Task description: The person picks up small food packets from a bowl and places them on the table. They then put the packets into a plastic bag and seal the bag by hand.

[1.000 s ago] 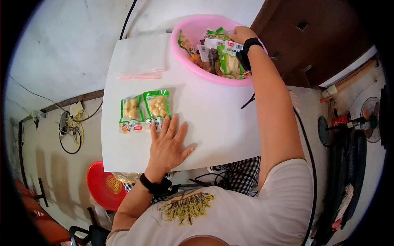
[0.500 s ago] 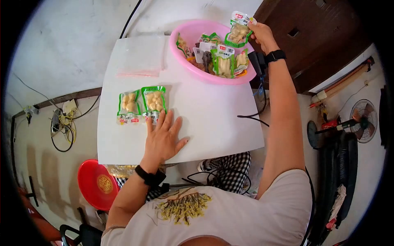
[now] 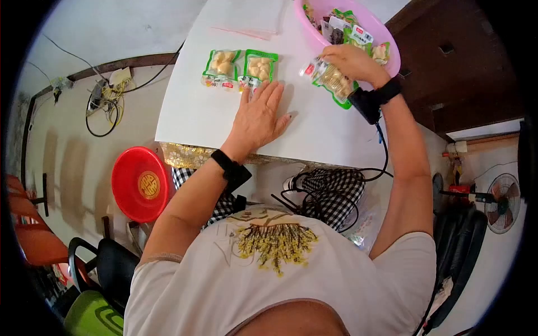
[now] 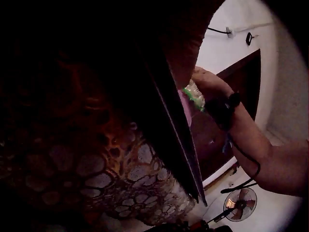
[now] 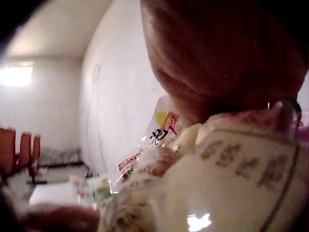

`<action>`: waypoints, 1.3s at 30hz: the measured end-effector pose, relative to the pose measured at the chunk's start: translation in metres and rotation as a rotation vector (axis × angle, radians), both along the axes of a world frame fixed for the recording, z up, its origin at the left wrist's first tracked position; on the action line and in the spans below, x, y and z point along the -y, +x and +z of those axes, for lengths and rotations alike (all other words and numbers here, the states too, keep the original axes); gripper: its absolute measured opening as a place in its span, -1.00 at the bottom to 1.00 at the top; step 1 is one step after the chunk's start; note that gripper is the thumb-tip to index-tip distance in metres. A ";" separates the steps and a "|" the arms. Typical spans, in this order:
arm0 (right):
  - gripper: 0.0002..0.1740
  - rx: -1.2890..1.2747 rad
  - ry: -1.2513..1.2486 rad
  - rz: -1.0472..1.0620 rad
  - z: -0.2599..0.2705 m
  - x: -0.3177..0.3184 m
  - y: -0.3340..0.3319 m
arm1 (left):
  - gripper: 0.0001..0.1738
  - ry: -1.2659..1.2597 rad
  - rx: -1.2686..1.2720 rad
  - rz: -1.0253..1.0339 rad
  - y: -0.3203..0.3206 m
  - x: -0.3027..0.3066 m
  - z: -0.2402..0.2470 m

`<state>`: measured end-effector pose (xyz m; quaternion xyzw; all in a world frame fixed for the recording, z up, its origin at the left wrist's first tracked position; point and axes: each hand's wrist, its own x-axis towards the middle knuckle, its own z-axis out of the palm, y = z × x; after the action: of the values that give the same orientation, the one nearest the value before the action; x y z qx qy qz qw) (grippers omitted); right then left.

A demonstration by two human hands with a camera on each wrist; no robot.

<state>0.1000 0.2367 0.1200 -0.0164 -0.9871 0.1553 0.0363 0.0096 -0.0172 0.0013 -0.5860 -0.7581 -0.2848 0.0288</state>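
A white table is seen, with a pink basin of snack packets set at its far right corner. The left hand is laid flat on the table, fingers straight and spread, their tips touching the two green packets lying side by side at the far left. The right hand is curled round a third green packet, held over the table just near of the basin.

The person's left hand lies flat, palm down, fingers straight and spread, with its forearm stretched forward. The right arm reaches further out beside it. The right hand has its fingers curled over a snack packet.
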 end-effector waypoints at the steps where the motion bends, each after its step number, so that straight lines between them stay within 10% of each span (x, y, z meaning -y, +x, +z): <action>1: -0.79 0.046 0.076 -0.001 -0.004 0.009 -0.006 | -0.21 0.026 -0.001 0.013 0.000 0.000 0.000; 8: -0.79 -0.146 0.236 -0.027 -0.049 0.039 -0.019 | -0.25 0.104 -0.022 0.022 0.001 0.002 -0.004; 11: -0.74 -0.350 0.168 -0.278 -0.052 0.043 -0.004 | -0.31 0.092 -0.018 0.030 0.001 0.001 -0.004; 15: -0.64 -0.022 -0.035 -0.643 -0.042 0.076 0.035 | -0.34 0.084 -0.027 0.030 0.001 -0.002 -0.005; 32: -0.61 -0.366 -0.082 -0.064 -0.117 0.036 -0.030 | -0.29 0.074 -0.049 0.101 0.006 -0.002 0.004; 39: -0.69 -0.307 -0.128 -0.149 -0.026 0.043 -0.012 | -0.23 -0.040 -0.082 0.011 0.008 0.000 0.014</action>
<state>0.0880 0.1935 0.0940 -0.0677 -0.9541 0.2153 0.1970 0.0179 -0.0174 0.0156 -0.5934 -0.7650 -0.2451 0.0498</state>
